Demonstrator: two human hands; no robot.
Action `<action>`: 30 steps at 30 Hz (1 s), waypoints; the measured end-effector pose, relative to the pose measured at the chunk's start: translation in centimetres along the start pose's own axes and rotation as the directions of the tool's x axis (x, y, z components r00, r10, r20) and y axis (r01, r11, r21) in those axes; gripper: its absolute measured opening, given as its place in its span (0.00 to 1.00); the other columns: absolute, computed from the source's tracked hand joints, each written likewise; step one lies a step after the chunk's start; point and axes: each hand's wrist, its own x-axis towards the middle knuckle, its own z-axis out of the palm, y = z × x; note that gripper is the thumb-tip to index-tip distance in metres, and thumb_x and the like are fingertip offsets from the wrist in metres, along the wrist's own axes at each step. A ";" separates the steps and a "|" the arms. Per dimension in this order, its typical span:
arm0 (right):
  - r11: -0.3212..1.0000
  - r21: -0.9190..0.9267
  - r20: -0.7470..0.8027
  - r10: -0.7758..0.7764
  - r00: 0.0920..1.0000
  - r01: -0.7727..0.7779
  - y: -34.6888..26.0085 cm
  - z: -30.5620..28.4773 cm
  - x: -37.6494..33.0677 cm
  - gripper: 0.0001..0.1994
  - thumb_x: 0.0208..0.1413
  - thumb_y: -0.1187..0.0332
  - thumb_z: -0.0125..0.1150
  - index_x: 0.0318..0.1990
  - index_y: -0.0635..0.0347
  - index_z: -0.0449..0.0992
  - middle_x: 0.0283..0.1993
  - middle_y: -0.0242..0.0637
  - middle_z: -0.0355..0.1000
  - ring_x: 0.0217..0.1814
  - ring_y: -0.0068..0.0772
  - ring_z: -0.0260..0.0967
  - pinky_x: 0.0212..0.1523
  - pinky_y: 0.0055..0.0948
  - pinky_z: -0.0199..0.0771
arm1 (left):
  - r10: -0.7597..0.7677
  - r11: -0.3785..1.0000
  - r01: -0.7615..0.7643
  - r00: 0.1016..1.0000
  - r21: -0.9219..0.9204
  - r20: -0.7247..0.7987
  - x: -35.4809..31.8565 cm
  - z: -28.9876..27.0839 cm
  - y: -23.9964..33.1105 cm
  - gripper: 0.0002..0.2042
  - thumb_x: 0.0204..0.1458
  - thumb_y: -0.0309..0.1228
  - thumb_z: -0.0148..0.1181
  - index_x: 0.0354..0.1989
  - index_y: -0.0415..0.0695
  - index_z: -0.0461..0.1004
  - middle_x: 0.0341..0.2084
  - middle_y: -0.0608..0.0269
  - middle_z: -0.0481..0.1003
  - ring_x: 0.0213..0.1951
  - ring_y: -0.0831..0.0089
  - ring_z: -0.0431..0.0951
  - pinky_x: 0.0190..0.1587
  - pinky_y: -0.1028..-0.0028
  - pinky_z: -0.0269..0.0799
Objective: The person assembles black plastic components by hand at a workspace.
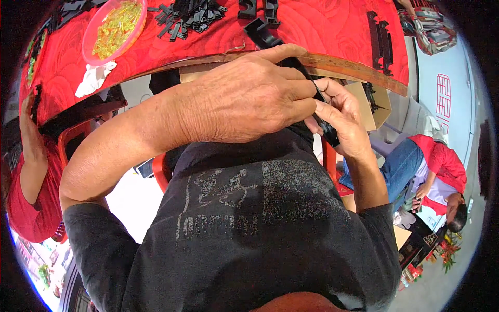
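A long black plastic part (262,35) slants between my hands, in front of the table's edge. Its upper end is broad and channel-shaped and reaches over the red cloth. My left hand (254,96) is closed across its middle, back of the hand up, index finger stretched along it. Lower down, my right hand (343,114) pinches the same part between thumb and fingers. My left hand hides much of the part, so I cannot make out whether a smaller piece sits between the fingertips.
The red-clothed table (332,31) holds a pink bowl (88,39) of yellow translucent pieces, a pile of small black parts (189,18) and long black strips (382,41). White tissue (95,78) lies near the edge. A cardboard box (382,104) stands below. People sit left and right.
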 end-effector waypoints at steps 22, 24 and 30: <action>1.000 -0.014 0.010 0.019 1.000 -0.019 -0.6 -0.2 -0.5 0.15 0.61 0.69 0.59 0.53 0.66 0.71 0.43 0.42 0.78 0.27 0.20 0.67 0.27 0.19 0.65 | -0.038 0.998 0.030 0.992 -0.063 -0.120 0.2 -0.1 -0.4 0.04 0.46 0.28 0.59 0.29 0.44 0.73 0.30 0.63 0.73 0.44 0.68 0.76 0.62 0.58 0.60; 0.999 0.004 -0.025 0.037 0.999 -0.036 -0.5 -0.5 -0.2 0.15 0.62 0.68 0.58 0.53 0.66 0.71 0.43 0.42 0.78 0.27 0.20 0.67 0.28 0.19 0.65 | -0.088 0.987 0.069 0.987 -0.146 -0.131 0.3 -1.5 -0.8 0.05 0.48 0.27 0.61 0.32 0.42 0.74 0.36 0.59 0.74 0.46 0.66 0.77 0.61 0.57 0.63; 1.000 0.001 0.009 -0.018 1.000 0.018 0.0 -0.4 -0.1 0.18 0.60 0.69 0.58 0.56 0.66 0.70 0.44 0.43 0.78 0.28 0.21 0.68 0.29 0.21 0.67 | -0.185 0.812 -0.289 0.697 -0.507 -0.693 0.6 2.8 -3.6 0.05 0.54 0.22 0.62 0.35 0.36 0.72 0.45 0.49 0.67 0.52 0.63 0.69 0.51 0.62 0.69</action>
